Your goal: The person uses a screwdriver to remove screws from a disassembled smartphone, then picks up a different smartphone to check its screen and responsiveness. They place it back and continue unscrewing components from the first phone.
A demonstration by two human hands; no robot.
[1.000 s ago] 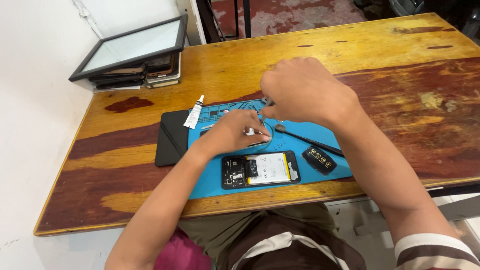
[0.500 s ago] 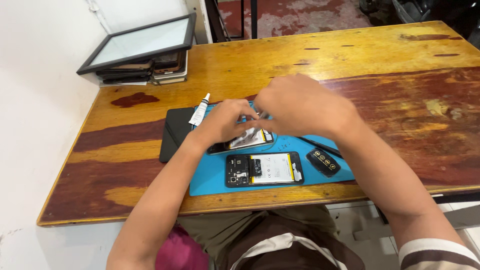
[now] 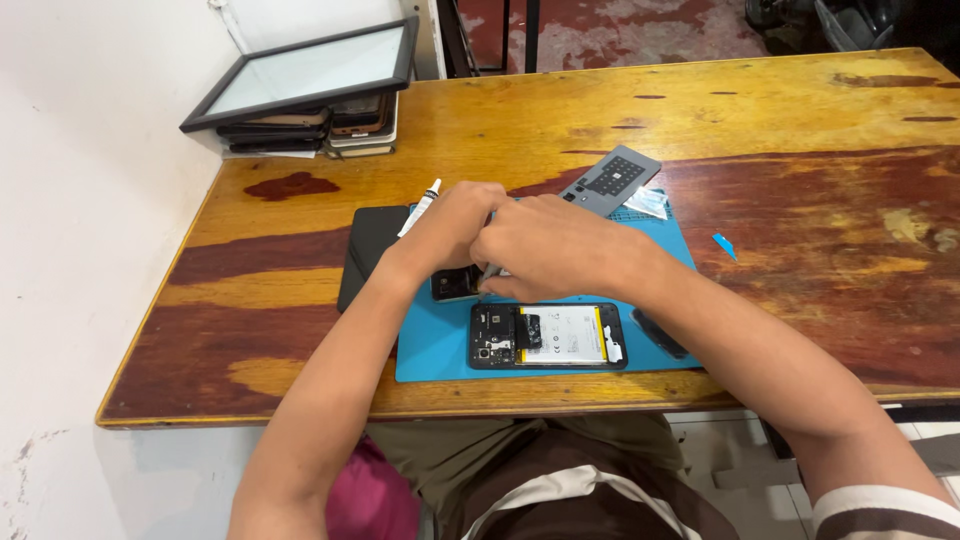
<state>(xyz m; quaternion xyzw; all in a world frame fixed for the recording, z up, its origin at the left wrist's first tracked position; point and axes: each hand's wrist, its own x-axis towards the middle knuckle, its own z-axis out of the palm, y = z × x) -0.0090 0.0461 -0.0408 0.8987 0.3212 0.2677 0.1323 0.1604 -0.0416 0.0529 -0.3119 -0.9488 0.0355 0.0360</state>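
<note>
My left hand [image 3: 452,224] and my right hand [image 3: 556,250] are pressed together over a blue work mat [image 3: 436,352]. Under them lies a dark phone part [image 3: 455,286]; only its near corner shows. My left hand grips it from the left. The fingers of my right hand pinch a thin grey tool [image 3: 490,270] whose tip touches the part. Just in front of my hands lies an opened phone [image 3: 548,336] with its white battery and black boards exposed.
A black flat panel [image 3: 366,252] and a white glue tube [image 3: 421,204] lie left of my hands. A grey keypad-like plate [image 3: 610,180], a clear packet [image 3: 648,203] and a blue scrap [image 3: 725,245] lie behind and to the right. Stacked tablets [image 3: 300,95] occupy the wooden table's [image 3: 800,120] far left corner.
My hands have closed in on each other over the dark part and moved slightly nearer. The grey keypad-like plate behind them has come into sight.
</note>
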